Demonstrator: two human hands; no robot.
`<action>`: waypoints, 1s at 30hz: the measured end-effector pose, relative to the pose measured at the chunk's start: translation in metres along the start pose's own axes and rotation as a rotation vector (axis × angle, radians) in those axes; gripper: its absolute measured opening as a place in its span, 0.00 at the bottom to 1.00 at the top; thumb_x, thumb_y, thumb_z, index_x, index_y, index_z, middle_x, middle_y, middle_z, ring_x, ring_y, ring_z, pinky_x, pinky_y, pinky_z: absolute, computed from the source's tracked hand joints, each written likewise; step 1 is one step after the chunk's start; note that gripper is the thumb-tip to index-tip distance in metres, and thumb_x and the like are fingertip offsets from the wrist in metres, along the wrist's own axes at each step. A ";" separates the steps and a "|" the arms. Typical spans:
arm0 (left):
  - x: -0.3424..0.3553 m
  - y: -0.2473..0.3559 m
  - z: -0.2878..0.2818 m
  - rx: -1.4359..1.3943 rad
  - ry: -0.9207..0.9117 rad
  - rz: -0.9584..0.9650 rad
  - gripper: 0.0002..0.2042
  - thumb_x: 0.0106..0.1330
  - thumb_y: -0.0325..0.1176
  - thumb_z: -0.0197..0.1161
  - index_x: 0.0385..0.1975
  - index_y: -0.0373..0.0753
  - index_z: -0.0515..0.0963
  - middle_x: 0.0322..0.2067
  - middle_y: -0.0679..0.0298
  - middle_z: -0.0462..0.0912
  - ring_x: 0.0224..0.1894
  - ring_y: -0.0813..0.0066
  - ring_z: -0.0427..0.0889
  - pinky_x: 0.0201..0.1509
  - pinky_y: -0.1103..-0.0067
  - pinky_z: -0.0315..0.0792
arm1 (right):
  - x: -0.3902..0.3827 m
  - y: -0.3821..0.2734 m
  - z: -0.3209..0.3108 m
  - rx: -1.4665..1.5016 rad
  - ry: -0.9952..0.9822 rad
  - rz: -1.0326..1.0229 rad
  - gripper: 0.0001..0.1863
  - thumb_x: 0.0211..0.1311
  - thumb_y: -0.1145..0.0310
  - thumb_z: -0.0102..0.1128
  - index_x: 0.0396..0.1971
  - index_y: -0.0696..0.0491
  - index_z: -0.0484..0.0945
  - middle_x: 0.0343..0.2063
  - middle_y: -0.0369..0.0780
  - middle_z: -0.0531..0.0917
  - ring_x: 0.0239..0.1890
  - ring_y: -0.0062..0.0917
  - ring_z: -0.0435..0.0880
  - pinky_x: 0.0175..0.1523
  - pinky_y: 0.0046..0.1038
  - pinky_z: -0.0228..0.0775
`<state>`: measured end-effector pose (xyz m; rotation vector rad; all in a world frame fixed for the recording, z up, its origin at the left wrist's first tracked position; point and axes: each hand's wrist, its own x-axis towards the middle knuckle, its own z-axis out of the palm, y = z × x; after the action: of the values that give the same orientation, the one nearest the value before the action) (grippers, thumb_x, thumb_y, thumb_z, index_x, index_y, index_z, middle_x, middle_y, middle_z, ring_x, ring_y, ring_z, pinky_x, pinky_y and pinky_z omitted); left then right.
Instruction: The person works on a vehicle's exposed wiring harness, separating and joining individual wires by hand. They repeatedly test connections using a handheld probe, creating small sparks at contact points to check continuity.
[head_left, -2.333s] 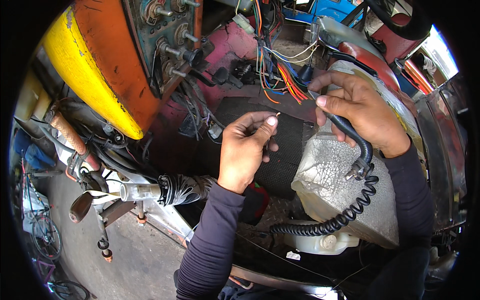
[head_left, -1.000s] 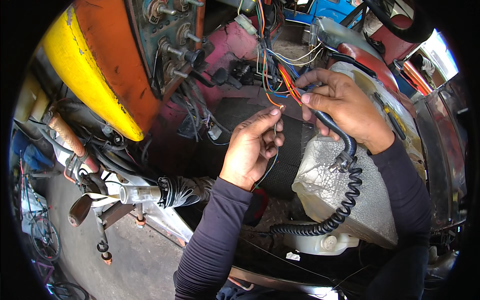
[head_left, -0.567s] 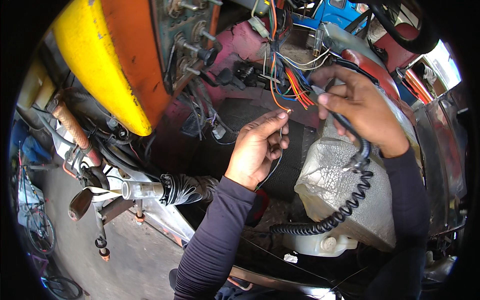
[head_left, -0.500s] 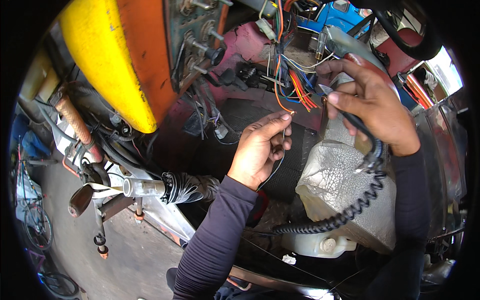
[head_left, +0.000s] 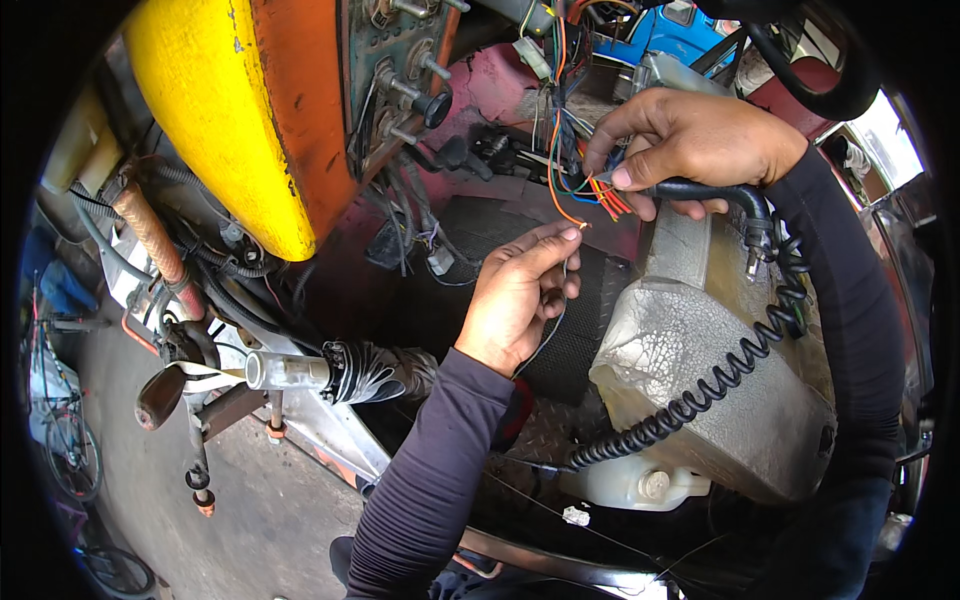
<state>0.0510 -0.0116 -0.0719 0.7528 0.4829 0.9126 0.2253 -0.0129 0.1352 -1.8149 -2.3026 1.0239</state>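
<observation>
My left hand (head_left: 515, 295) is closed, pinching an orange wire (head_left: 557, 190) near its bare copper end. A thin grey wire hangs below those fingers. My right hand (head_left: 690, 145) grips a black-handled tool (head_left: 705, 190), its tip at a bundle of red, orange and yellow wires (head_left: 608, 200). Fingers partly hide the tip, so I cannot tell whether it touches them. A coiled black cord (head_left: 710, 385) appears to run from the handle's far end. More coloured wires come down from above, beside a white connector (head_left: 533, 58).
On the left stands a yellow and orange panel (head_left: 225, 120) with metal switches beside it. A cracked grey cover (head_left: 690, 370) lies under the right forearm, above a white plastic tank (head_left: 640, 483). A handlebar grip (head_left: 160, 400) sticks out at left.
My right hand has moved left and turned, bringing the tool's tip from right of the wire bundle to the bundle. The cord has swung right. My left hand has hardly moved.
</observation>
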 end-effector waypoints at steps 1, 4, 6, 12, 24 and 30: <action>0.000 0.000 0.000 -0.003 -0.006 0.003 0.12 0.74 0.37 0.66 0.52 0.39 0.81 0.31 0.73 0.79 0.27 0.84 0.79 0.22 0.88 0.62 | 0.001 0.000 0.000 -0.007 -0.004 0.009 0.19 0.73 0.70 0.59 0.59 0.62 0.77 0.25 0.39 0.86 0.13 0.16 0.77 0.15 0.18 0.65; 0.000 0.000 -0.001 -0.004 -0.015 0.014 0.12 0.74 0.37 0.66 0.51 0.39 0.81 0.31 0.73 0.79 0.27 0.84 0.79 0.22 0.88 0.62 | 0.001 -0.001 0.000 -0.002 0.004 0.004 0.18 0.73 0.70 0.59 0.58 0.61 0.77 0.25 0.38 0.86 0.13 0.15 0.77 0.15 0.17 0.64; -0.001 0.001 -0.001 0.003 -0.018 0.019 0.12 0.74 0.37 0.66 0.51 0.39 0.81 0.31 0.72 0.79 0.27 0.84 0.79 0.22 0.88 0.62 | 0.002 0.000 0.000 0.011 -0.002 -0.006 0.18 0.73 0.70 0.59 0.58 0.61 0.77 0.25 0.38 0.86 0.13 0.15 0.77 0.15 0.17 0.64; -0.003 0.002 0.003 -0.006 0.011 0.015 0.10 0.74 0.37 0.67 0.47 0.40 0.81 0.31 0.72 0.79 0.26 0.84 0.78 0.22 0.88 0.61 | -0.007 0.001 0.003 0.061 0.088 -0.056 0.19 0.74 0.67 0.60 0.59 0.60 0.77 0.25 0.38 0.85 0.13 0.14 0.76 0.14 0.16 0.63; -0.003 -0.001 0.000 0.002 0.008 0.007 0.12 0.73 0.38 0.67 0.50 0.40 0.83 0.31 0.74 0.80 0.27 0.84 0.77 0.23 0.88 0.59 | -0.029 0.040 0.075 0.586 0.292 -0.082 0.21 0.73 0.69 0.63 0.59 0.66 0.75 0.27 0.42 0.87 0.14 0.18 0.79 0.16 0.19 0.67; -0.001 0.000 0.000 -0.007 -0.007 0.018 0.12 0.72 0.37 0.68 0.50 0.39 0.82 0.30 0.73 0.80 0.25 0.84 0.78 0.23 0.87 0.61 | -0.024 0.045 0.078 0.652 0.350 -0.116 0.22 0.73 0.69 0.64 0.60 0.66 0.75 0.27 0.42 0.87 0.15 0.19 0.80 0.17 0.20 0.68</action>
<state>0.0503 -0.0128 -0.0712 0.7547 0.4671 0.9276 0.2393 -0.0659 0.0591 -1.4323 -1.5938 1.1457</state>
